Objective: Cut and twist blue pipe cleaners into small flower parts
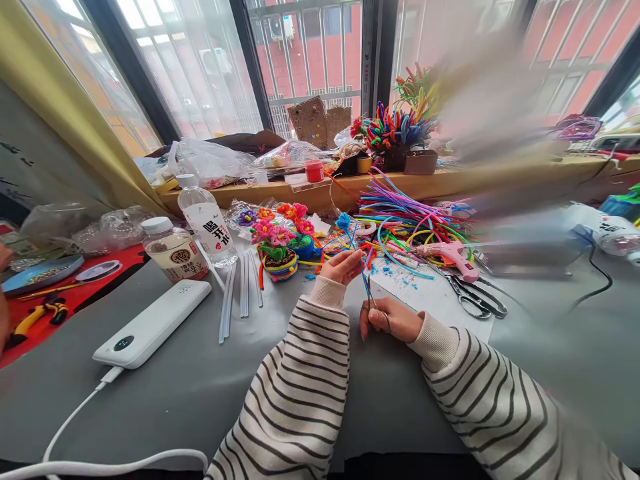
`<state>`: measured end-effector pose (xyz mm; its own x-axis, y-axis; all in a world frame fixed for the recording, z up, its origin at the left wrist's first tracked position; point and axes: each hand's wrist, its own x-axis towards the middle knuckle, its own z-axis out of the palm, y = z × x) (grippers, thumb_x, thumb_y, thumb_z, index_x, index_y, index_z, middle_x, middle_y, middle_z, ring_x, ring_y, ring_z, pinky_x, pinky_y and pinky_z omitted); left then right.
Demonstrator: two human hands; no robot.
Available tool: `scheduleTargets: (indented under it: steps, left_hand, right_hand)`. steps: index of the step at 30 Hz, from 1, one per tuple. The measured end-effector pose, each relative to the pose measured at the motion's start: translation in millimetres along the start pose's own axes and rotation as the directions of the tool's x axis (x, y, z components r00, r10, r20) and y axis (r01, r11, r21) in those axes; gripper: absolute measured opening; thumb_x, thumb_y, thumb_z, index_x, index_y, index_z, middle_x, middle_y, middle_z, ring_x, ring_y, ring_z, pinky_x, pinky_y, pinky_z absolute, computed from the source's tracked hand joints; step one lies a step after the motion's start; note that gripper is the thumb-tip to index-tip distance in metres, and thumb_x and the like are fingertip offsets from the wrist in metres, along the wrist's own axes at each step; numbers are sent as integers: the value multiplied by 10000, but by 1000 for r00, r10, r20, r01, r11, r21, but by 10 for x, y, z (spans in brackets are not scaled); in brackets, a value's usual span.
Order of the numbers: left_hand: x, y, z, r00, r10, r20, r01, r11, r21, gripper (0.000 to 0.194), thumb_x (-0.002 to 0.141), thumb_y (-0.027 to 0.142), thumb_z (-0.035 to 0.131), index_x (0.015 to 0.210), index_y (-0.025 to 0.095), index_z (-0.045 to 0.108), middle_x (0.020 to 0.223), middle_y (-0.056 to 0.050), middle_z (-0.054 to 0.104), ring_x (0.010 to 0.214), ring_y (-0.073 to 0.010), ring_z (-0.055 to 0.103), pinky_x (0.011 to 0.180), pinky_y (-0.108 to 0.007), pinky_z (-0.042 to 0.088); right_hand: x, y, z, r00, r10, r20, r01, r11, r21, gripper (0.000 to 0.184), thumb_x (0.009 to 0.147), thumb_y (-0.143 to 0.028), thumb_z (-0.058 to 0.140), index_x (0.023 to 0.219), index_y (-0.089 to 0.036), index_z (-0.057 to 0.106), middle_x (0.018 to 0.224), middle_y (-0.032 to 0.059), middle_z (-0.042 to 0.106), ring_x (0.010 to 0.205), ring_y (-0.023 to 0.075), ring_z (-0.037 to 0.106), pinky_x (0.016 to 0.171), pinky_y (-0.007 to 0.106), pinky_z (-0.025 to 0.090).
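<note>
Pinched between the fingers of my left hand is a blue pipe-cleaner flower, its head up and its stem running down to the right. My right hand has its fingers in the handles of small scissors. Their blades point up beside the flower's lower stem; whether they touch it I cannot tell. Just left of my left hand stands a small striped pot of pink pipe-cleaner flowers. Blue fluff clippings lie on a white board beyond my right hand.
Right of my hands lie larger scissors and a pink glue gun. A pile of pipe cleaners lies behind. On the left are glue sticks, a white power bank, a water bottle and a drink bottle.
</note>
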<state>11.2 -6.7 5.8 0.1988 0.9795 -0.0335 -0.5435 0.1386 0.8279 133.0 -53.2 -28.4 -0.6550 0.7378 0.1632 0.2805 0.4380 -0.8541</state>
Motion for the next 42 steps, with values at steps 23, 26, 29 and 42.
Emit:
scheduleTargets:
  steps: [23,26,29,42]
  left_hand:
    - [5,-6,13,1000,1,10,-2,995,102,219,396,275,697,542,133,618,471,22,548,492,-50,500,556,-190,370]
    - [16,-16,3,1000,2,-13,-1,995,96,226,389,276,700,547,136,620,471,24,548,491,-49,500,552,-188,368]
    - [25,-30,-2,999,12,-39,-8,996,94,214,389,263,701,546,141,621,472,27,550,488,-46,499,545,-185,366]
    - [51,-11,-51,999,18,-50,-18,1000,-8,183,439,281,683,561,157,626,523,23,585,512,-41,512,580,-184,370]
  right_hand:
    - [-4,4,3,999,20,39,-29,971,239,654,641,-679,188,371,-133,428,360,-18,366,324,37,283,367,206,226]
    - [-4,37,10,999,36,20,-40,968,248,647,655,-665,196,362,-133,420,345,-22,344,314,35,267,358,209,207]
    - [-11,71,16,998,59,12,-61,964,259,632,668,-649,209,352,-139,406,329,-28,321,305,34,246,346,212,184]
    - [-8,13,14,996,93,-6,-90,974,209,643,611,-689,254,379,-123,456,363,-14,379,323,36,297,358,206,222]
